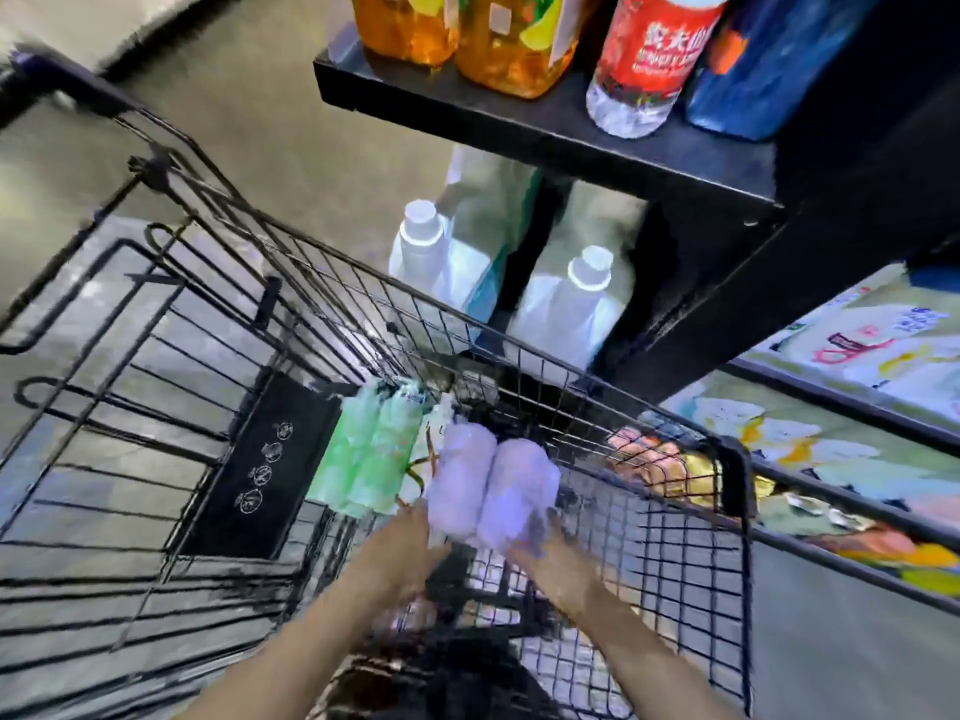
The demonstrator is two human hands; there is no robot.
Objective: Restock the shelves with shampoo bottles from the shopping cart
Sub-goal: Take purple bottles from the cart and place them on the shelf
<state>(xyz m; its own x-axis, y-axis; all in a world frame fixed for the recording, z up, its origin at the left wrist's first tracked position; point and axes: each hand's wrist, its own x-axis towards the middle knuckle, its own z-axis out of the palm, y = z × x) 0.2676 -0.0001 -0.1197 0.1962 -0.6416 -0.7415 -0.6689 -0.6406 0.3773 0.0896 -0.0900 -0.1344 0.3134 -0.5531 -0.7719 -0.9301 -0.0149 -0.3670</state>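
Two pale purple shampoo bottles (491, 485) lie side by side inside the black wire shopping cart (737, 459). My left hand (410, 537) grips the left purple bottle at its near end. My right hand (545, 553) grips the right purple bottle at its near end. Two green bottles (369, 454) lie just left of them in the cart. The picture is blurred, so the fingers are hard to make out.
A black shelf (545, 122) above the cart carries orange drink bottles (457, 33), a red-labelled water bottle (649, 59) and a blue package (763, 65). White bottles (576, 304) stand on the lower level. Colourful packets (831, 459) fill the shelf at right.
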